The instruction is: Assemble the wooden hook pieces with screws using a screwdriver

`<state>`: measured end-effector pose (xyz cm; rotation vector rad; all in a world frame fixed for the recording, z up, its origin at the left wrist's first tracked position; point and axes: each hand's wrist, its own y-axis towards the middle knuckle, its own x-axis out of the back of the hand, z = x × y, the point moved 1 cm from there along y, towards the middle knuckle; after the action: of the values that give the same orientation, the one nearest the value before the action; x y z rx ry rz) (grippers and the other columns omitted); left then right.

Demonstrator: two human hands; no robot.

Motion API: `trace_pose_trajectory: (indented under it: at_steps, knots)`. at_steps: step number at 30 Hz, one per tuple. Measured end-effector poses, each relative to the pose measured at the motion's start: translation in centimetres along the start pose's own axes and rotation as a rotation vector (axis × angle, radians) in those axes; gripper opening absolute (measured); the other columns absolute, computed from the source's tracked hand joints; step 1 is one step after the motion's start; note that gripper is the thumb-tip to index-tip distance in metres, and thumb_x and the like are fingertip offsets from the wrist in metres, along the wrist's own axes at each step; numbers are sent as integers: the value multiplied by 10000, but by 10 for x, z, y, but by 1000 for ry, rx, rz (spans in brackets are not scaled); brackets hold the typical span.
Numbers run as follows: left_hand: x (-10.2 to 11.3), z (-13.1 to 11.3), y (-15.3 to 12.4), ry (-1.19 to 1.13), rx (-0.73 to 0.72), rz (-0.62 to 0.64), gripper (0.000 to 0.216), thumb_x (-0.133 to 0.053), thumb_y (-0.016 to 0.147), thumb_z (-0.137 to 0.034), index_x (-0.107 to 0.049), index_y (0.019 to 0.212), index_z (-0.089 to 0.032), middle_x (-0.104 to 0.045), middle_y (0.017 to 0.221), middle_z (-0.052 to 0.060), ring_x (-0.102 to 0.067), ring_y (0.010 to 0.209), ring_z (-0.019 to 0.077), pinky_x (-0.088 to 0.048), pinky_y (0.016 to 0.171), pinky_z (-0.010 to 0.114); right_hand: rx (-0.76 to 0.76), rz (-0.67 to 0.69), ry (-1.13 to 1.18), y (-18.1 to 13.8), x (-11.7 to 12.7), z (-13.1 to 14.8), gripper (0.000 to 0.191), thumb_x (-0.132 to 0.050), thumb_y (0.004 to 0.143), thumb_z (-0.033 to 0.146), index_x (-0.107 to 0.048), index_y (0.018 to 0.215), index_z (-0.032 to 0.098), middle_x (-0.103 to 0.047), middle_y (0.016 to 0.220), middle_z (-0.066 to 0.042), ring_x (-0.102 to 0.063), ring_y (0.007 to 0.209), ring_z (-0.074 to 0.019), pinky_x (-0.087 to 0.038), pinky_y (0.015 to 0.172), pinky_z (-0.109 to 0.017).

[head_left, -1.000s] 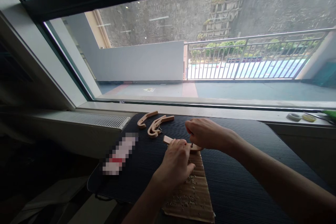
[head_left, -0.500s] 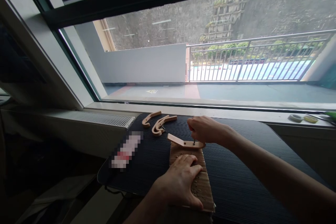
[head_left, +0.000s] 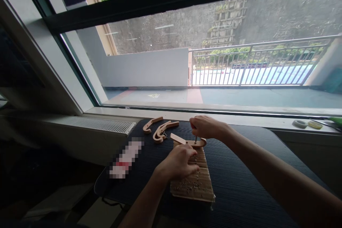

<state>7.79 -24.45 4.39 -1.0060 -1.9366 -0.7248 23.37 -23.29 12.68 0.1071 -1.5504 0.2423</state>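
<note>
A pale wooden hook (head_left: 177,138) lies across the far end of a corrugated cardboard block (head_left: 204,181). My right hand (head_left: 204,126) is closed in a fist above the hook's curled end. A thin metal shaft, which looks like a screwdriver (head_left: 196,139), runs down from the fist to a hole in the wood; its handle is hidden by my fingers. My left hand (head_left: 177,162) rests over the cardboard with its thumb spread, fingertips at the near edge of the hook. Small holes and dents mark the cardboard's surface.
More wooden hooks (head_left: 153,124) lie at the dark table's (head_left: 240,171) far left, some overlapping, with small metal screws (head_left: 165,135) beside them. A blurred pinkish item (head_left: 127,158) is near the left edge. Rolls of tape (head_left: 299,124) sit on the windowsill at right.
My left hand has slid forward along the cardboard to the wooden hook, baring the near part of the block. My right hand keeps its grip on the tool over the hook.
</note>
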Motion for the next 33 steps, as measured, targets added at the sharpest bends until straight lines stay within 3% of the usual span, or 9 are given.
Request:
trace_pose_trajectory:
  at_steps: [2, 4, 9, 14, 21, 27, 33]
  knots:
    - [7, 4, 13, 54, 123, -204, 280, -549, 813, -290, -614, 1070, -201, -643, 1036, 50, -583, 988, 205, -454, 892, 312, 11, -5, 17, 0, -1, -3, 166, -500, 776, 207, -610, 875, 132, -627, 848, -86, -519, 654, -138, -321, 537, -250]
    - [9, 8, 28, 135, 217, -294, 270, -524, 818, -242, -608, 1070, -187, -645, 1040, 63, -571, 1021, 213, -448, 891, 309, 29, -12, 35, -1, -2, -5, 176, -494, 787, 213, -606, 894, 131, -618, 897, -96, -523, 686, -139, -335, 559, -245]
    - [-5, 16, 58, 276, 267, -90, 203, -493, 800, -210, -658, 913, -175, -669, 927, 87, -609, 924, 236, -466, 800, 310, 63, -15, 67, -3, -3, -6, 255, -527, 769, 187, -589, 1010, 129, -612, 948, -98, -531, 758, -150, -351, 590, -233]
    - [-12, 21, 64, 283, 255, -19, 200, -486, 795, -230, -656, 874, -160, -662, 956, 110, -614, 927, 261, -461, 796, 326, 85, -21, 72, -1, -4, -3, 252, -517, 777, 170, -594, 1012, 119, -614, 960, -102, -528, 747, -149, -354, 580, -232]
    - [-2, 22, 65, 278, 275, 130, 227, -511, 768, -268, -649, 911, -158, -669, 945, 122, -622, 934, 295, -457, 816, 363, 99, 7, 54, 1, 0, -2, 279, -539, 757, 140, -612, 1026, 128, -635, 940, -97, -544, 748, -158, -355, 578, -245]
    - [8, 33, 69, 241, 391, 289, 306, -658, 626, -359, -662, 849, -149, -679, 887, 115, -628, 905, 310, -480, 772, 354, 147, 15, 28, -2, 5, 8, 390, -570, 715, 80, -606, 1101, 129, -656, 978, -92, -571, 811, -169, -360, 613, -248]
    - [29, 34, 46, 142, 506, 350, 463, -681, 573, -502, -626, 868, -150, -663, 892, 91, -601, 932, 321, -480, 791, 396, 225, 5, 30, 1, 5, 25, 399, -599, 708, 96, -603, 1105, 140, -660, 952, -67, -571, 791, -158, -359, 603, -240]
